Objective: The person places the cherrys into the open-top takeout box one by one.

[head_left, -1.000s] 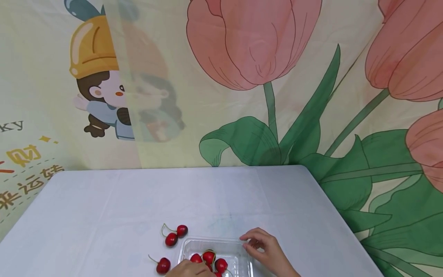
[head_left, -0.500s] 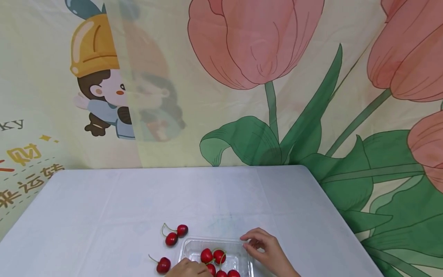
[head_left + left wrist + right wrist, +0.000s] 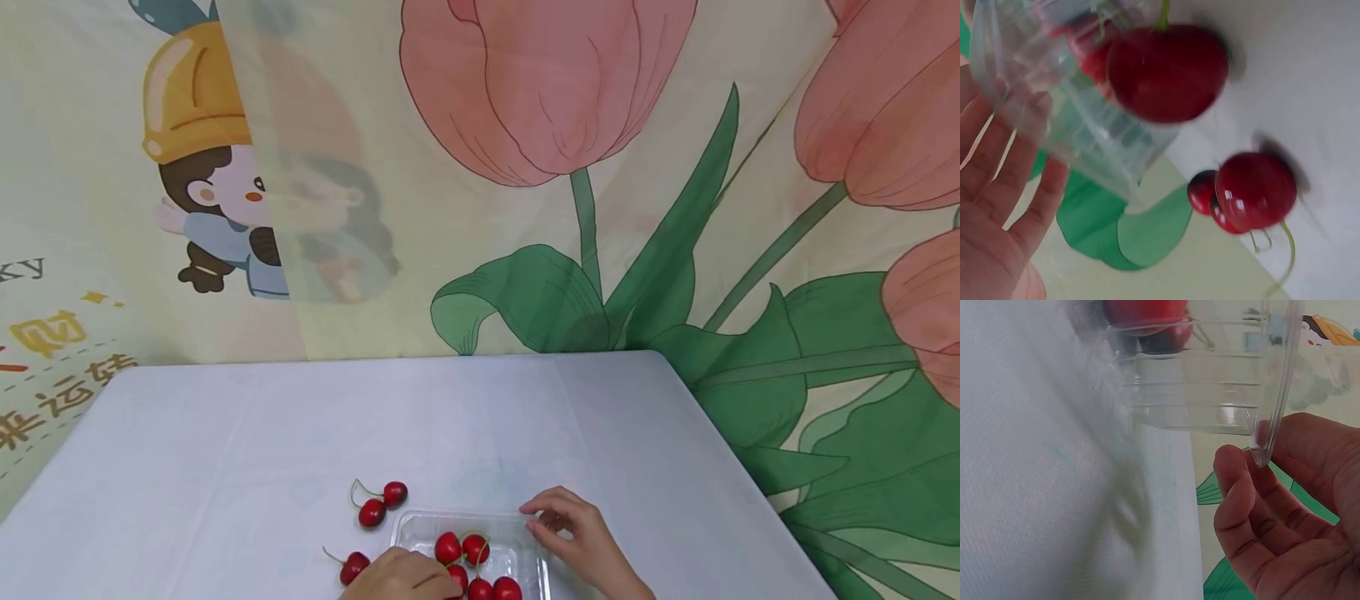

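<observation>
A clear plastic container (image 3: 517, 550) stands at the table's front, with several red cherries (image 3: 480, 548) inside. My left hand (image 3: 405, 575) is over the container's left side, its fingertips close to the cherries. In the left wrist view the fingers of the left hand (image 3: 1010, 187) are extended and loosely spread behind the clear plastic, with no cherry in them. My right hand (image 3: 573, 537) pinches the container's far right corner; in the right wrist view the right hand (image 3: 1291, 512) has thumb and fingers on either side of the rim (image 3: 1263, 453).
Left of the container lie a stemmed cherry (image 3: 354, 568) and two cherries (image 3: 382, 503) with joined stems. Another cherry (image 3: 1169, 72) lies close to the left wrist camera. A white cloth covers the table (image 3: 262, 450); a printed flower backdrop (image 3: 510, 308) hangs behind.
The cherries in the container first shifted right and spread apart, then stayed put. My left hand has since lifted slightly and shows more of its back. The right hand keeps its place at the corner.
</observation>
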